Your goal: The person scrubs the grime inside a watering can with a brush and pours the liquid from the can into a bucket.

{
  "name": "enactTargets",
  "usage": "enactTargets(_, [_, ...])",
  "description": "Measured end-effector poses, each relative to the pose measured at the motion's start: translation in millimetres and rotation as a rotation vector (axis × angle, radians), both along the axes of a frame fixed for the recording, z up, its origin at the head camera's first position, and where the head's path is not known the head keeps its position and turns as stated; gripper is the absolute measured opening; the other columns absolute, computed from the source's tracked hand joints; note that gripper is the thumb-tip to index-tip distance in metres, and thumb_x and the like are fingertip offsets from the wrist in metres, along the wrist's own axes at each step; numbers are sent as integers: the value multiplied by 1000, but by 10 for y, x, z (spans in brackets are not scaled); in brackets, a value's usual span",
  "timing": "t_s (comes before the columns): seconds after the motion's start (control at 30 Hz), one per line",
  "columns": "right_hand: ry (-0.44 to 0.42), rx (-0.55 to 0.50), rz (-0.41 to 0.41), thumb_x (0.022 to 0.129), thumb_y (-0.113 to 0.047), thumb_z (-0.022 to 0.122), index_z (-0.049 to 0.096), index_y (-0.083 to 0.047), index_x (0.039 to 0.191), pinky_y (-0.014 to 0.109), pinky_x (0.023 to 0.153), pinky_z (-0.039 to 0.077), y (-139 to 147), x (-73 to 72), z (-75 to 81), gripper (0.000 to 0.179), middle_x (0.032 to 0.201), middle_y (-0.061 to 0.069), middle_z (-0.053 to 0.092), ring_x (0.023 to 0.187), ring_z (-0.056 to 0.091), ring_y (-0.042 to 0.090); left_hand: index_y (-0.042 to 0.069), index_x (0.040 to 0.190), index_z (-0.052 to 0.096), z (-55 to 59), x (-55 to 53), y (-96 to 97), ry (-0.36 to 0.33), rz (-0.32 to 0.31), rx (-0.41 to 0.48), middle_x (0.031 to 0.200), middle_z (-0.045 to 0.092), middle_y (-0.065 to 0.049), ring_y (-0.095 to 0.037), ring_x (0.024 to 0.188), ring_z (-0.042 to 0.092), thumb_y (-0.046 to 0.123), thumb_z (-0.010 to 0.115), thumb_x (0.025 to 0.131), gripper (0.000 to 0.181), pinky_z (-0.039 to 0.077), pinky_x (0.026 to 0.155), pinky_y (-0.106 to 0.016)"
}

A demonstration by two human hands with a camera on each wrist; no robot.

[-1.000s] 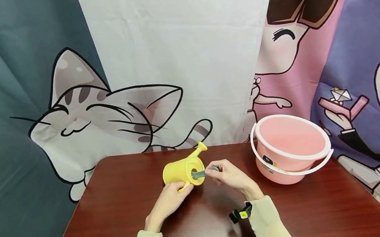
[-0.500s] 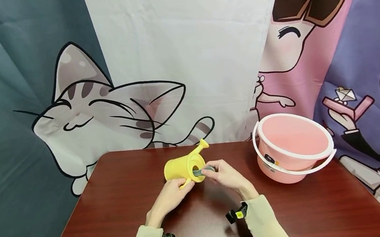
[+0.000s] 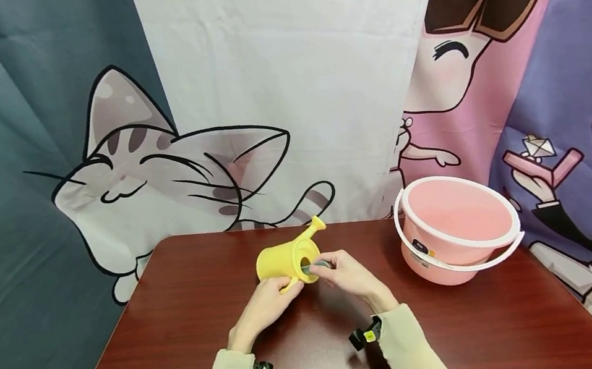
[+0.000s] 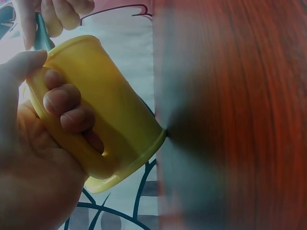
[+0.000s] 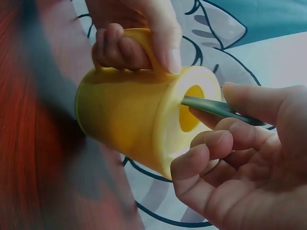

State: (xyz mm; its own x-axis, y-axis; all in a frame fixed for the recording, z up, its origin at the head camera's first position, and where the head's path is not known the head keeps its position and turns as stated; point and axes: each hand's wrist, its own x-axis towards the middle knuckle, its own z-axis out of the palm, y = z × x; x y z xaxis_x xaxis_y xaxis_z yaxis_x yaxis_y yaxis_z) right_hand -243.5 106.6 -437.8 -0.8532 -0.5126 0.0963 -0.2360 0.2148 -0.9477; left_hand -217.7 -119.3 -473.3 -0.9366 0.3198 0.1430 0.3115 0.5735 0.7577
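Holding the yellow watering can (image 3: 278,263) by its handle, the left hand (image 3: 267,303) has its fingers curled through the loop, with the thumb laid along the top. The can is near the far edge of the tabletop (image 3: 183,349), about midway along it. It is tilted on its side, with the opening turned toward the right edge, and its spout (image 3: 308,233) points to the far edge. The lower rim of its base appears to touch the wood.

The right hand (image 3: 353,278) is just beside this opening. Its thumb and fingers pinch a thin grey-green object (image 5: 216,109), of which one end is inside the hole of the can; its full shape is partly hidden.

A pink bucket (image 3: 442,274) stands upright at the far right corner, well apart from both hands, its white handle (image 3: 455,267) hanging down in front. Behind the far edge hangs a printed cloth (image 3: 279,56) with a cartoon cat.
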Motion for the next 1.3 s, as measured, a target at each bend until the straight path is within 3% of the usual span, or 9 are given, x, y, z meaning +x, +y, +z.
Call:
enactTargets(0.13, [17, 0, -5, 97, -12, 62, 69, 5, 100, 28, 54, 39, 59, 9, 40, 19, 61, 23, 45, 59, 41, 41, 19, 63, 48, 4, 0, 3, 3, 7, 0, 56, 32, 12, -4, 54, 33, 47, 59, 96, 44, 33, 54, -22])
enactTargets(0.27, [16, -3, -13, 96, -18, 64, 70, 2, 98, 32, 56, 42, 121, 22, 85, 22, 61, 16, 46, 58, 44, 31, 19, 63, 48, 7, 3, 5, 2, 7, 2, 56, 32, 12, -4, 54, 33, 45, 60, 96, 43, 33, 53, -22])
enactTargets(0.47, [18, -4, -1, 97, -21, 64, 69, 4, 99, 25, 55, 37, 188, 48, 172, 26, 59, 6, 46, 55, 43, 15, 19, 63, 49, 13, 10, -4, -6, 6, 20, 56, 33, 12, -4, 54, 35, 42, 61, 96, 42, 34, 54, -23])
enactTargets(1.0, [-4, -39, 8, 99, -16, 59, 65, 9, 98, 24, 51, 33, 72, 39, 108, 27, 57, 4, 40, 51, 38, 14, 19, 63, 49, -6, 6, 7, 4, -2, 35, 56, 32, 12, -5, 55, 34, 47, 60, 95, 44, 33, 53, -22])
enactTargets(1.3, [-36, -22, -3, 101, -21, 55, 61, 10, 92, 24, 51, 33, 5, 39, 60, 32, 60, 11, 39, 53, 37, 18, 19, 64, 50, 24, 5, 4, -13, -1, 26, 56, 34, 11, -5, 55, 35, 47, 60, 95, 43, 34, 54, -23])
